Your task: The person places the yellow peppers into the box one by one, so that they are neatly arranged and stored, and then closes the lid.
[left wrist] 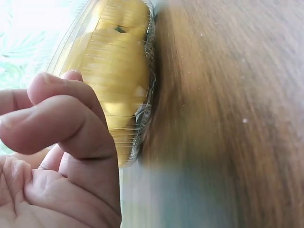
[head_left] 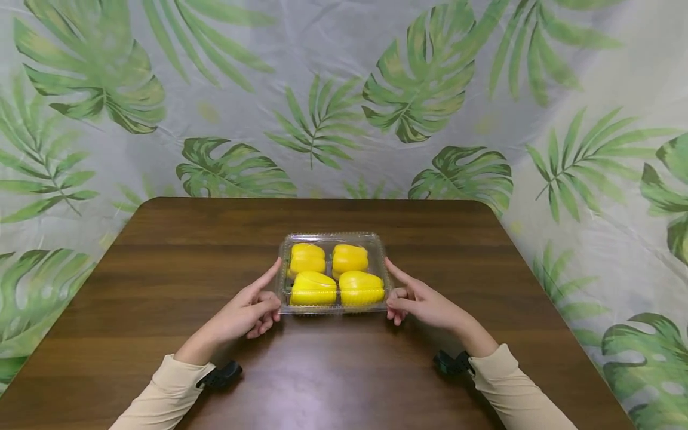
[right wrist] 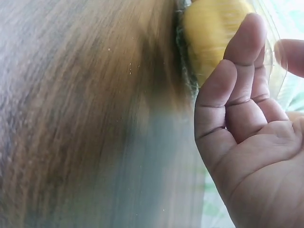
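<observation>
A clear plastic clamshell box (head_left: 333, 309) lies on the wooden table, holding several yellow bell peppers (head_left: 361, 288). At its left side is my left hand (head_left: 244, 313), the index finger stretched along the edge, the thumb by the near corner and the other fingers bent. My right hand (head_left: 424, 303) mirrors this on the right side. In the left wrist view, loosely bent fingers (left wrist: 71, 126) stand before the box with no pinch visible. The right wrist view shows fingers (right wrist: 242, 90) bent in front of the box, the thumb (right wrist: 290, 56) near its clear wall.
The brown wooden table (head_left: 333, 215) has rounded far corners. A leaf-print cloth (head_left: 333, 77) hangs behind it and along the sides. Dark cameras (head_left: 223, 374) are strapped to both wrists, over cream sleeves (head_left: 161, 394).
</observation>
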Demonstrator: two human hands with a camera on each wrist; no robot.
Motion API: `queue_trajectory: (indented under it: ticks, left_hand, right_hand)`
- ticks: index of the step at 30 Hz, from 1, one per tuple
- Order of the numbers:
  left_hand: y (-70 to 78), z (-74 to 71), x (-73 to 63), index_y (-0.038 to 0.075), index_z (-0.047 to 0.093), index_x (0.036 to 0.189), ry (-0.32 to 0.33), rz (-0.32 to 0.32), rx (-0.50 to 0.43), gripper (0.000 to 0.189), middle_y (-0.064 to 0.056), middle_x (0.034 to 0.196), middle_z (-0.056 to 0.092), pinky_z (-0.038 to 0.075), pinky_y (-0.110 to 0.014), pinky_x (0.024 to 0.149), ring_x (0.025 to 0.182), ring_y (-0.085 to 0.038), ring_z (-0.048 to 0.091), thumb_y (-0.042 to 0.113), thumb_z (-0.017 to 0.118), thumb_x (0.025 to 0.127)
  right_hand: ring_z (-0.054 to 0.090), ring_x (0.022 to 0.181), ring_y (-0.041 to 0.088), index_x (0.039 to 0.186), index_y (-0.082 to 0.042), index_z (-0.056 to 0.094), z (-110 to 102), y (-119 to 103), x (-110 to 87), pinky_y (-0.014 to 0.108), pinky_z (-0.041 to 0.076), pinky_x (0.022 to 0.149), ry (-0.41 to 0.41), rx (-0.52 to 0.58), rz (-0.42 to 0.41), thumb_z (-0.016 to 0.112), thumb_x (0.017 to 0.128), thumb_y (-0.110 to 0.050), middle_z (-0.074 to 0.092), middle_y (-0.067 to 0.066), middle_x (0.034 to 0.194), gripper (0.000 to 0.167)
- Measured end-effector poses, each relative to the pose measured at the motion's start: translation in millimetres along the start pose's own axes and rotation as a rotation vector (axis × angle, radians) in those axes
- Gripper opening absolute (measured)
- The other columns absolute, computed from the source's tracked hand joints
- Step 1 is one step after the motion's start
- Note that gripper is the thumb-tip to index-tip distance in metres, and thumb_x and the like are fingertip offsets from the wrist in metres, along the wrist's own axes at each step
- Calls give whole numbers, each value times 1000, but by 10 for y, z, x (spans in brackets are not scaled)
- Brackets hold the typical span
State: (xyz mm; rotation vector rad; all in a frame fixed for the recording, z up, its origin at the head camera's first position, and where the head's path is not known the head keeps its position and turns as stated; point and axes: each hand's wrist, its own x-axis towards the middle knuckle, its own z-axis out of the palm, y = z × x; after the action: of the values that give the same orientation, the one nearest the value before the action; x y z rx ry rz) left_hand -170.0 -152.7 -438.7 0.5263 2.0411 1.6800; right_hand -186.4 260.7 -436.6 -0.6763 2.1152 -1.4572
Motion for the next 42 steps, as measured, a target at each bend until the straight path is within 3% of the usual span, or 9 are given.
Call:
queue_trajectory:
  ticks: [4,10,14,19,23,30,42]
  left_hand:
    - [7,2,-6,28,2,175,27,-25,-2,83,-13,84,58,40,-21,46,56,-12,49,6,50,110]
    - [-13,31,26,27,5,175,26,-32,-36,85,-9,81,58,38,-21,47,56,-11,48,4,52,108]
    - [-33,50,38,26,5,175,26,-26,-64,85,-8,79,56,36,-21,46,55,-10,47,4,52,107]
    - [-40,59,34,26,5,175,31,-21,-73,85,-7,78,56,35,-20,46,55,-9,46,4,53,108]
    - [-53,70,38,24,5,175,34,-10,-64,86,-6,78,56,35,-20,46,54,-8,45,3,54,107]
    - [-85,84,47,24,7,175,48,-7,-66,85,-6,76,56,35,-20,45,52,-8,44,1,52,106]
    - [-93,86,55,25,7,175,57,-15,-77,85,-6,77,56,36,-20,45,52,-8,45,1,51,107]
  right_hand:
    - [67,77,41,174,-19,-7,-17,-2,40,33,62,80,-16,16,7,50,114,-14,69,35,94,83]
    - [67,74,42,173,-19,-8,-18,35,16,34,61,78,-14,43,15,48,113,-11,70,32,89,82]
    - [66,71,39,174,-18,-7,-11,49,-9,34,60,76,-6,57,6,48,113,-10,70,31,86,82]
    - [62,67,26,174,-17,-7,-3,65,-5,31,58,71,-5,82,-20,48,112,-9,65,34,83,83]
    - [60,66,18,173,-15,-8,-2,87,-9,28,57,70,-12,105,-33,48,112,-8,65,27,81,83]
    - [60,65,15,173,-16,-8,10,103,-15,27,57,69,-15,127,-30,49,111,-6,66,13,81,85]
    - [58,63,16,174,-16,-4,20,108,22,27,56,67,17,110,-18,49,111,-5,65,11,78,84]
